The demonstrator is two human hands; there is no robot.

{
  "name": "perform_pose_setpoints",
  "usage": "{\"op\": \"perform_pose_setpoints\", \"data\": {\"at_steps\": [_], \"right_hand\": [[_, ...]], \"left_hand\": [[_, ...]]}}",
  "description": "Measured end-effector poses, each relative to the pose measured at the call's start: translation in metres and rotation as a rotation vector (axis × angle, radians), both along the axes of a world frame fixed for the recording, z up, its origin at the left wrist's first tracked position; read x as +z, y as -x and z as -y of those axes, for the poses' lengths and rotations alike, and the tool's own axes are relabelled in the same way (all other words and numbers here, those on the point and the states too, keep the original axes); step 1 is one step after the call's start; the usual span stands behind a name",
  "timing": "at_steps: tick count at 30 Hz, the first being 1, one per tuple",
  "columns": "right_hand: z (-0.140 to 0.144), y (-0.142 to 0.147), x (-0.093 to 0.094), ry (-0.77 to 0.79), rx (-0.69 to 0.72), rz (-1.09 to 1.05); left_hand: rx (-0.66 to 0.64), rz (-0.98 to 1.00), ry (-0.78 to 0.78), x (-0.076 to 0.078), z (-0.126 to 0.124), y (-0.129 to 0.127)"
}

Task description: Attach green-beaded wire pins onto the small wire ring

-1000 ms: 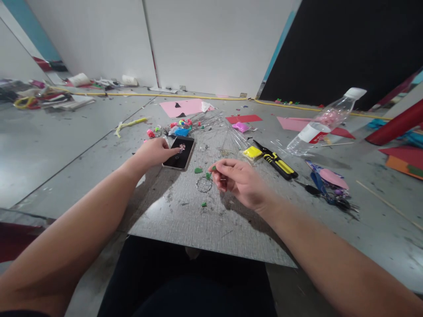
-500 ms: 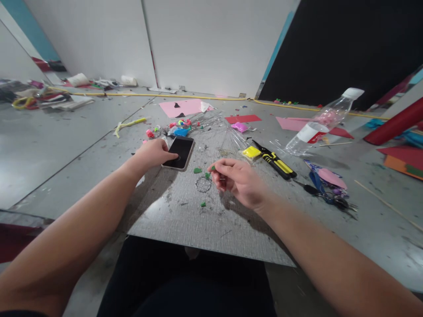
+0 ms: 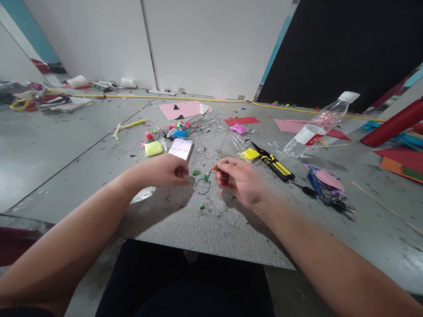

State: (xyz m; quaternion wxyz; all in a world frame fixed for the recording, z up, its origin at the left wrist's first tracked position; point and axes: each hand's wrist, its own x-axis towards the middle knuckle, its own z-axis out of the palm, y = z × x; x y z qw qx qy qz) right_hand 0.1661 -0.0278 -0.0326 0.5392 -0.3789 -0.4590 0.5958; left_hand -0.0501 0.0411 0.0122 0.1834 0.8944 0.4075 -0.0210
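- The right hand [image 3: 240,181] pinches a thin wire stem between thumb and forefinger; a small green bead [image 3: 216,167] shows at the fingertips.
- The stem runs down to a wire ring [image 3: 202,186] that lies on the grey textured board [image 3: 211,229], just left of the right hand.
- The left hand [image 3: 167,171] is loosely curled, fingers drawn in close to the ring's left side; whether it grips anything I cannot tell.
- Green scraps [image 3: 197,172] lie between the two hands, and another green bit [image 3: 201,206] sits just below the ring.
- Beyond the left hand a phone [image 3: 180,149] lies with its screen lit, and a yellow-green clay packet [image 3: 153,149] lies beside it.
- Right of the hands, a yellow clay block [image 3: 250,154] sits beside yellow-and-black cutters [image 3: 273,161]; further off lies a plastic bottle [image 3: 317,125].
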Motion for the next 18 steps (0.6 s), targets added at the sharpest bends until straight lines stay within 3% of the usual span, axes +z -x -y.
{"op": "perform_pose_setpoints", "data": {"at_steps": [2, 5, 18], "right_hand": [[-0.001, 0.001, 0.0, -0.003, -0.004, 0.005], [-0.002, 0.001, 0.0, -0.004, 0.001, 0.015], [-0.003, -0.001, -0.001, 0.013, -0.002, 0.017]], "left_hand": [[-0.137, -0.006, 0.131, 0.001, 0.013, -0.004], [-0.235, 0.007, 0.155, 0.0, 0.028, -0.009], [-0.201, 0.068, 0.003, -0.01, 0.047, -0.02]]}}
